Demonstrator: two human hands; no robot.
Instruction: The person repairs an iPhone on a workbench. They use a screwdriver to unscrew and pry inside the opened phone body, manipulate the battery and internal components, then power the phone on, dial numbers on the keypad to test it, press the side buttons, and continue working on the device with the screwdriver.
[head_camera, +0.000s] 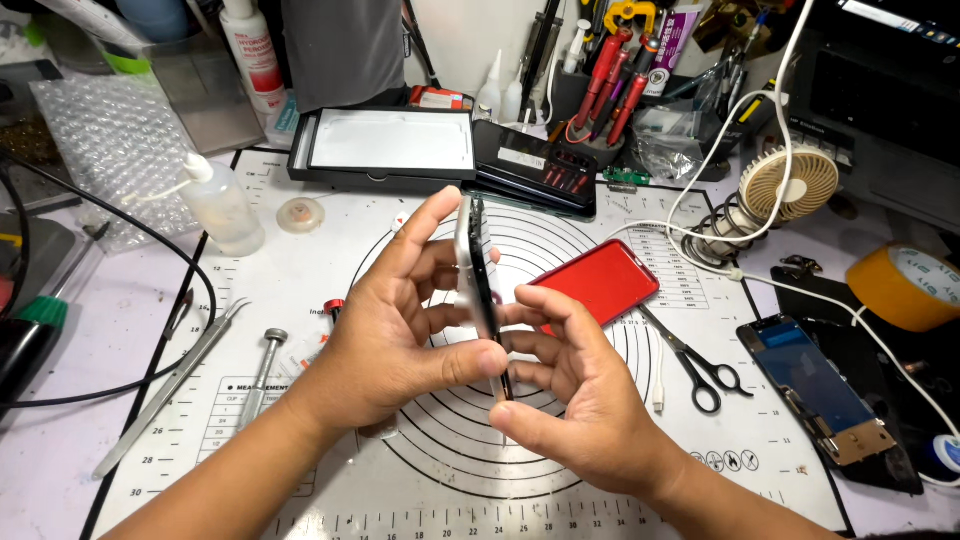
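I hold a smartphone (478, 265) on edge above the white work mat (300, 260), its pale back body toward my left hand and its black screen toward my right. My left hand (400, 325) grips the pale side, thumb pressed at the lower edge and index finger at the top. My right hand (575, 385) pinches the black screen side from the right with its fingertips. The two halves look slightly parted along the seam.
On the mat lie a red phone case (598, 281), black scissors (700, 365), metal tweezers (170, 385), a screwdriver (262, 375) and a squeeze bottle (220, 208). A black open box (385, 145) sits behind, a small fan (795, 183) and a phone screen part (825, 390) at right.
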